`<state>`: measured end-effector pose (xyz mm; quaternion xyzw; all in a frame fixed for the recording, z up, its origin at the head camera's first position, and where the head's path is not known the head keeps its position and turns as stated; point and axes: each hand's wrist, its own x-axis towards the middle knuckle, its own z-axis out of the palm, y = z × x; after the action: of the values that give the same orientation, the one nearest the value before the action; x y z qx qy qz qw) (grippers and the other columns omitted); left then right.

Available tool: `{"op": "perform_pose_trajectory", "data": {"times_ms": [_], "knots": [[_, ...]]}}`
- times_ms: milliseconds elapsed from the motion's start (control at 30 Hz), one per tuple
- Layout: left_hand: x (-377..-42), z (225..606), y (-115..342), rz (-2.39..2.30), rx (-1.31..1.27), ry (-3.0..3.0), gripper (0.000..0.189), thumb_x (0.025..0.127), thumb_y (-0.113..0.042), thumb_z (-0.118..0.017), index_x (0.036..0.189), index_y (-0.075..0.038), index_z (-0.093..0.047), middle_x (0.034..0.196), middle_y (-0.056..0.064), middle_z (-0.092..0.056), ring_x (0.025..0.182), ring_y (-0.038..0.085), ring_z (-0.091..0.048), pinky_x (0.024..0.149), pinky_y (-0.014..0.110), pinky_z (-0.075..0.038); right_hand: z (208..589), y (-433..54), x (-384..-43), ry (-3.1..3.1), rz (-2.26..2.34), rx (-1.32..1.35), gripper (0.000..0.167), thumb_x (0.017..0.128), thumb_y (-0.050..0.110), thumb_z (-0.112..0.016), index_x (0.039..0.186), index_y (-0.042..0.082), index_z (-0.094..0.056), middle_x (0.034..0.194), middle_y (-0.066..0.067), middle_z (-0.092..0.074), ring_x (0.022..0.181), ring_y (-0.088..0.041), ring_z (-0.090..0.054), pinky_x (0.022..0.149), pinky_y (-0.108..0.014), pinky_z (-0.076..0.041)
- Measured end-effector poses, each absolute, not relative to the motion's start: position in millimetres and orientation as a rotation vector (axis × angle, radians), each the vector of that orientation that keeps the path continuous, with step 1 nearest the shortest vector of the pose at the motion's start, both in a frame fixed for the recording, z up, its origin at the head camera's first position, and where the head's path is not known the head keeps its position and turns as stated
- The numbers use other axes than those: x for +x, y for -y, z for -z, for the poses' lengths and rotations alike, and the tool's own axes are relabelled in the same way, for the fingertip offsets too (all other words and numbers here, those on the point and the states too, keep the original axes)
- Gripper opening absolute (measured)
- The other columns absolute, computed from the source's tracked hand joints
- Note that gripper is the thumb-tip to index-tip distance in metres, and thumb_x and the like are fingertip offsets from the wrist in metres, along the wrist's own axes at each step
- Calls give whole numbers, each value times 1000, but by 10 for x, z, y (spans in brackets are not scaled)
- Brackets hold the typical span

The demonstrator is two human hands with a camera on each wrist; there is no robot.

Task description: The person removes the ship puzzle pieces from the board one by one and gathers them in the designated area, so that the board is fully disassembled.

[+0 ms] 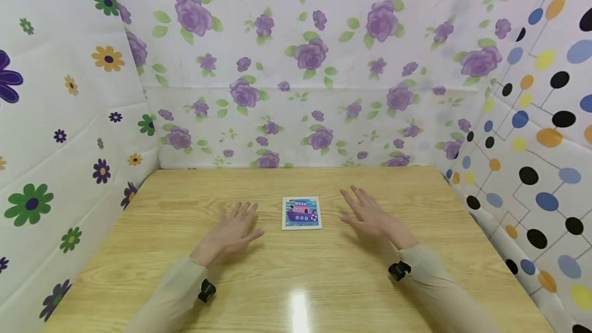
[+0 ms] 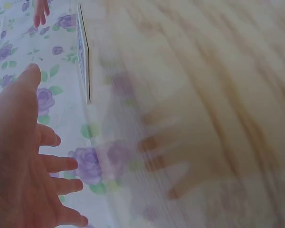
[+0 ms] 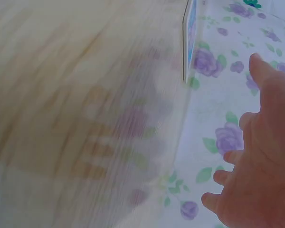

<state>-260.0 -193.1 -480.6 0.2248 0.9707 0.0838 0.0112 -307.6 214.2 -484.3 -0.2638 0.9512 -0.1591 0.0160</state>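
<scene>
Left hand [image 1: 231,234] near nine o'clock and right hand [image 1: 371,218] at three, spread and empty, flank a thin, square, white-bordered boat-picture panel [image 1: 301,213], likely light, stiff, best edge-held.

picture tile [image 1: 301,213]: 1 | fingers [image 2: 61,163]: 10 | table [image 1: 277,266]: 1 | cloths [image 1: 277,66]: 3

No lettering, brand or number can be read, neither on the boat-picture tile [image 1: 301,213] between the left hand [image 1: 232,232] and the right hand [image 1: 371,218], nor on the floral backdrop [image 1: 287,66] beyond both hands.
</scene>
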Motion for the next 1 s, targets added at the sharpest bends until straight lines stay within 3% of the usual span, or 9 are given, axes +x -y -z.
{"op": "perform_pose_trajectory", "data": {"times_ms": [367,633,867,1000], "knots": [[-2639,4778,1873,-395,726,-2924,73,100,-54,-40,154,-7,-24,157,24,-25,146,44,-20,112,68,-17,4850,-1908,-3213,-2813,597,-881,74,100,44,-47,157,12,-11,160,-27,-6,146,-49,-9,115,-65,-13],[-2614,4730,1738,-413,746,-2871,64,101,-45,-43,153,-9,-29,157,22,-27,146,42,-22,114,64,-19,4863,-1787,-3213,-2704,633,-823,68,101,42,-46,156,13,-18,160,-27,-8,147,-47,-10,114,-65,-17],[-2682,4760,1610,-408,723,-2864,62,101,-43,-45,151,-8,-32,156,23,-27,145,44,-23,112,67,-19,4859,-1654,-3359,-2653,620,-940,58,103,29,-47,151,1,-30,154,-31,-25,143,-48,-22,114,-62,-21],[-2726,4789,1518,-383,761,-2834,61,102,-42,-45,151,-7,-33,155,24,-29,144,45,-24,112,66,-21,4872,-1575,-3434,-2627,596,-948,56,103,30,-47,150,3,-32,153,-28,-30,143,-45,-26,115,-58,-24]]}}
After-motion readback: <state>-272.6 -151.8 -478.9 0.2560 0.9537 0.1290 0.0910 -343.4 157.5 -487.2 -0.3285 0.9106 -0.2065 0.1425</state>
